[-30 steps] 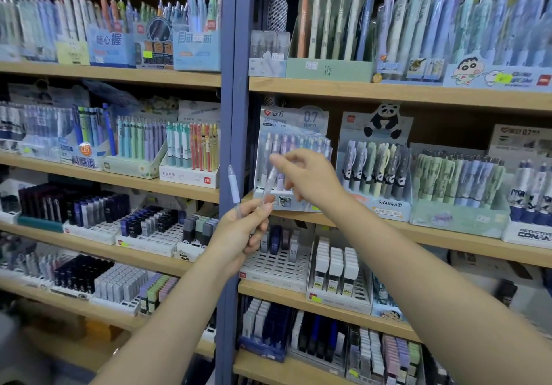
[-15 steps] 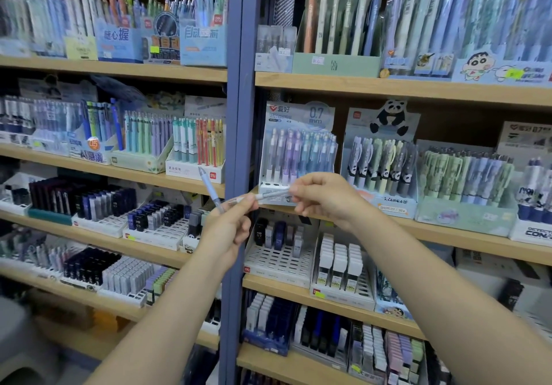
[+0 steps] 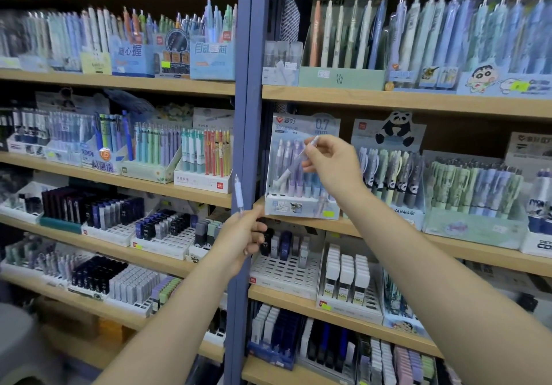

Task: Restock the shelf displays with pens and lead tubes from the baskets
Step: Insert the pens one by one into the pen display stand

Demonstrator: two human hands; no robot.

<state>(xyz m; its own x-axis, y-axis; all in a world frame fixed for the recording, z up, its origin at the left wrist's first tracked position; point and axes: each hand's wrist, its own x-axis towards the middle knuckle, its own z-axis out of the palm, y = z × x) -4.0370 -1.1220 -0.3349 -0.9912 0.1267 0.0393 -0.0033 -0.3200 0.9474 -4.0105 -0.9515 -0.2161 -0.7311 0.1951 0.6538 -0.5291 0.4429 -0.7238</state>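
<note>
The person stands close to the blue upright post (image 3: pixel 243 145) that splits the two bays of wooden shelving. Their right hand (image 3: pixel 330 165) is raised in front of the pale blue 0.7 mm pen display box (image 3: pixel 301 202), thumb and fingers pinching a pale lilac pen (image 3: pixel 294 163) near its upper end. The pen slants down to the left, its lower tip among the upright pens racked in that box; whether it has entered a slot I cannot tell. The box sits on the second wooden shelf (image 3: pixel 373 229) of the right-hand bay, just right of the post.

Lower and to the left, the left hand (image 3: pixel 239 238) is in front of the post, fingers curled round the bottom of a second clear lilac pen (image 3: pixel 238 195), which stands nearly upright above the fist, a little apart from the box.

Just beside the box to the right is a panda-topped pen display (image 3: pixel 391 175). Below it a white slotted tray (image 3: pixel 283 268) carries a few lead tubes, with a tray of white lead cases (image 3: pixel 348 277) next to it. The left bay holds more pen boxes and dark lead tubes in rows
</note>
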